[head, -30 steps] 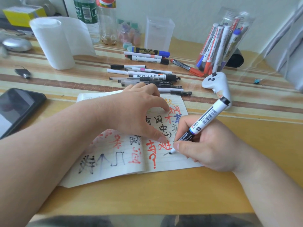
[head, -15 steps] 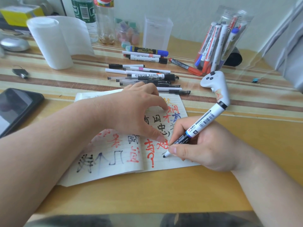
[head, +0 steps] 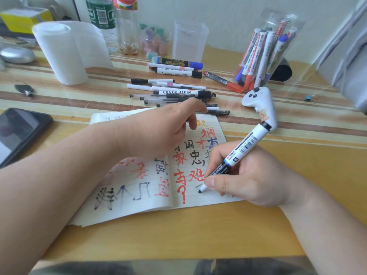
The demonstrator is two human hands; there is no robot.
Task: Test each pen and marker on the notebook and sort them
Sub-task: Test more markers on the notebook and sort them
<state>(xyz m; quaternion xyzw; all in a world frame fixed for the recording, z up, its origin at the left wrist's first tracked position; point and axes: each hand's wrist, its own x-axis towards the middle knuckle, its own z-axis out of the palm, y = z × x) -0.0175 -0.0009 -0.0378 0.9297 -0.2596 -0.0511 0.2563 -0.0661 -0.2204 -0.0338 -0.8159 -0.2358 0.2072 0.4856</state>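
1. Grips a marker (head: 245,148) in the right hand (head: 248,175), right of centre. Thumb and fingers curled round the dark lower barrel, tip down on the right page of the notebook (head: 135,211), back end slanting up and right toward a white controller (head: 258,100).
2. Holds the left hand (head: 158,132) over the notebook's upper half, fingers loosely curled with nothing in them. Cannot tell whether the palm touches the paper.
3. Notebook open at centre, pages crowded with red, black and blue writing. Near edge well back from the front edge of the table (head: 198,237), bare wood below and to the right.
4. Loose pens (head: 178,94) in a pile just beyond the notebook's top edge, the nearest beside the left fingertips.
5. Clear jar of markers (head: 264,54) upper right, behind the controller.
6. Phone (head: 17,132) at the left edge, apart from the notebook; paper roll (head: 59,54) upper left.
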